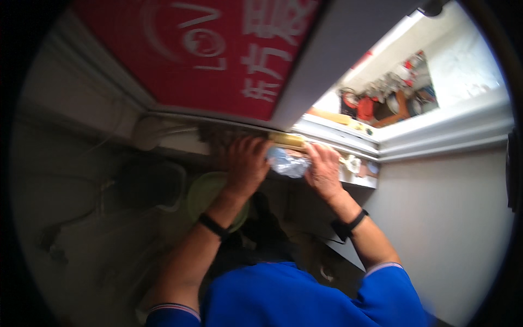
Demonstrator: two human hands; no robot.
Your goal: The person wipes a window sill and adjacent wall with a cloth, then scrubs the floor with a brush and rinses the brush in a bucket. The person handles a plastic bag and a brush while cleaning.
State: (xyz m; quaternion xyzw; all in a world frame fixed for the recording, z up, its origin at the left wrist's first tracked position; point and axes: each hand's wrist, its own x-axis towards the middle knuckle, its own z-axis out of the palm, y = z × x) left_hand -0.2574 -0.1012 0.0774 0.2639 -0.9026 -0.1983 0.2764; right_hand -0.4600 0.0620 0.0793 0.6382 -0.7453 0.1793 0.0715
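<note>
On the window sill [185,140], both of my hands are close together in front of the red-panelled window. My left hand [245,161] has its fingers bent over something dark and blurred, and its thumb side is by a crumpled clear plastic bag [290,164]. At the bag's other side, my right hand [325,169] is closed on its edge. A yellow, long-shaped thing [289,140] lies just behind the bag, between the two hands; its kind is unclear. Dark bands circle both wrists.
A white sliding window frame [338,136] stands beyond the sill, with a red sign panel [218,60] at left. Small whitish items [353,163] sit right of my right hand. Below are a pale green basin [204,196] and a dark container [147,182]. A grey wall [436,218] bounds the right.
</note>
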